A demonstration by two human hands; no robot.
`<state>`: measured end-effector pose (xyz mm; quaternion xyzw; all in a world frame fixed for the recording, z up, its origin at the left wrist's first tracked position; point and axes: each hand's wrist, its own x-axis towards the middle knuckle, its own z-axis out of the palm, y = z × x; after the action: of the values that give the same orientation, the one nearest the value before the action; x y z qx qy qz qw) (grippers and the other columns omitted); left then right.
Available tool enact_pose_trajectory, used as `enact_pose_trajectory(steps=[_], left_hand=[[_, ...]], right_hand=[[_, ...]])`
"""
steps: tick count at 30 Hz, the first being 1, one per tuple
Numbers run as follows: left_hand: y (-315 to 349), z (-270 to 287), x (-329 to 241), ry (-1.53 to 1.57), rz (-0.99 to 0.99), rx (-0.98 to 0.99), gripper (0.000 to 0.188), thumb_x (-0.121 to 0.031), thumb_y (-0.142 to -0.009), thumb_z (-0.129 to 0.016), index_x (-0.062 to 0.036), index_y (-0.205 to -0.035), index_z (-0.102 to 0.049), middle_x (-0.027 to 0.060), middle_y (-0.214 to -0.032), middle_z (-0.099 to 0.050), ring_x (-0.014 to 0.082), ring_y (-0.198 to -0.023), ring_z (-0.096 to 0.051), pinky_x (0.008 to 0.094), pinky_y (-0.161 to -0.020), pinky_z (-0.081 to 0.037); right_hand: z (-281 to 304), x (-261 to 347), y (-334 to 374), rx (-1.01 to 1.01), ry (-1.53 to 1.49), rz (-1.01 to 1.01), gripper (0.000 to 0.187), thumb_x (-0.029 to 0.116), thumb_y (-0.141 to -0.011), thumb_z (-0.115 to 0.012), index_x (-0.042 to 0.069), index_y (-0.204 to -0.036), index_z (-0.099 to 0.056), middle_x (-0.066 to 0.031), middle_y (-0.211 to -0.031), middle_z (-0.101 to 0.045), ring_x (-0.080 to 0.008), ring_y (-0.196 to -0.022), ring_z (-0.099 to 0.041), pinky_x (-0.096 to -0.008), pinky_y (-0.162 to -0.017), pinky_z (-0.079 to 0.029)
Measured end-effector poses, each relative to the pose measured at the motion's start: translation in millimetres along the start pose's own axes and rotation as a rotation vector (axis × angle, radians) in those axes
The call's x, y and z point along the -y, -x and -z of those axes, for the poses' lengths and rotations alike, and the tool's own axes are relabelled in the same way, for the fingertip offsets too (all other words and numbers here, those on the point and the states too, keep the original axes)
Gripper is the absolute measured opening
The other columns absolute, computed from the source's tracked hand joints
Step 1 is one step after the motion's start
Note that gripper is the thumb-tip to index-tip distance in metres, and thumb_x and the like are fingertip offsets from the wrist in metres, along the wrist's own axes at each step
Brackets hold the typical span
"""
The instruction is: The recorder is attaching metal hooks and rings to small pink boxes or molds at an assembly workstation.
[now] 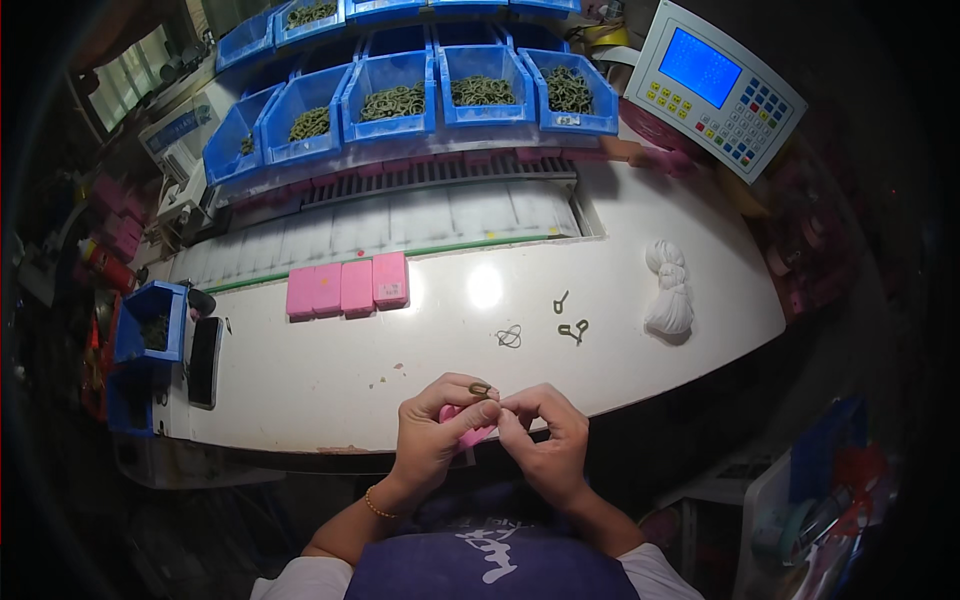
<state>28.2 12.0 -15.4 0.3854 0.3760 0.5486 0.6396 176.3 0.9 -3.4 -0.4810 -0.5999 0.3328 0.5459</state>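
Over the table's front edge, my two hands meet with their fingertips together. My left hand (pixel 432 428) is closed round a pink piece (pixel 474 434), partly covered by the fingers. A small olive-green loop-shaped part (pixel 480 389) shows at that hand's fingertips. My right hand (pixel 548 445) is closed in a pinch right beside it; what lies between its fingers is too small to make out. Beyond the hands lie a few olive-green hook-like parts (pixel 574 331) and a thin tangled loop of cord or wire (pixel 509 337).
Several pink blocks (pixel 341 288) stand in a row by a green-edged pale panel. Blue bins (pixel 390 104) of olive parts line the back. A white bundle (pixel 668 292) lies right, below a keypad unit (pixel 715 85) with a blue screen. A phone (pixel 205 362) lies left.
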Motion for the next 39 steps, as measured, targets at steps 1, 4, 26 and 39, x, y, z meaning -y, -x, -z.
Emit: enact_pose_trajectory(steps=[1,4,26,39], left_hand=[[0,1,2,-0.009,-0.012,0.002,0.006,0.004,-0.082,-0.071,0.0,-0.086,-0.068,0.013,-0.1,-0.065,0.0176,-0.093,-0.062,0.0314,-0.086,-0.051],[-1,0,4,-0.023,-0.02,-0.003,0.008,0.005,-0.082,-0.071,0.0003,-0.087,-0.069,0.0129,-0.1,-0.065,0.0176,-0.093,-0.063,0.0314,-0.086,-0.051],[-85,-31,-2,-1.273,-0.297,0.109,0.018,-0.025,-0.078,-0.075,-0.0077,-0.079,-0.073,0.0069,-0.081,-0.067,0.0256,-0.069,-0.066,0.0349,-0.065,-0.051],[-34,-14,-13,-1.032,-0.329,0.161,0.034,-0.018,-0.07,-0.084,-0.0029,-0.098,-0.072,0.0105,-0.085,-0.063,0.0184,-0.067,-0.06,0.0297,-0.062,-0.05]], right_hand=[[0,0,0,-0.006,0.015,0.004,0.006,0.0,-0.08,-0.069,0.002,-0.085,-0.067,-0.0048,-0.08,-0.065,-0.0087,-0.06,-0.054,-0.0232,-0.056,-0.046],[0,-3,0,0.003,0.016,-0.017,0.005,0.001,-0.08,-0.068,0.002,-0.084,-0.065,-0.0049,-0.076,-0.062,-0.0098,-0.061,-0.054,-0.0245,-0.057,-0.045],[-36,-87,81,0.411,0.476,0.268,0.025,0.017,-0.082,-0.067,0.008,-0.105,-0.063,-0.0105,-0.078,-0.064,-0.027,-0.057,-0.065,-0.0384,-0.049,-0.052],[30,-52,35,0.331,-0.297,-0.528,0.043,0.017,-0.096,-0.059,0.006,-0.136,-0.048,-0.003,-0.067,-0.06,-0.0094,-0.057,-0.056,-0.0263,-0.053,-0.048]])
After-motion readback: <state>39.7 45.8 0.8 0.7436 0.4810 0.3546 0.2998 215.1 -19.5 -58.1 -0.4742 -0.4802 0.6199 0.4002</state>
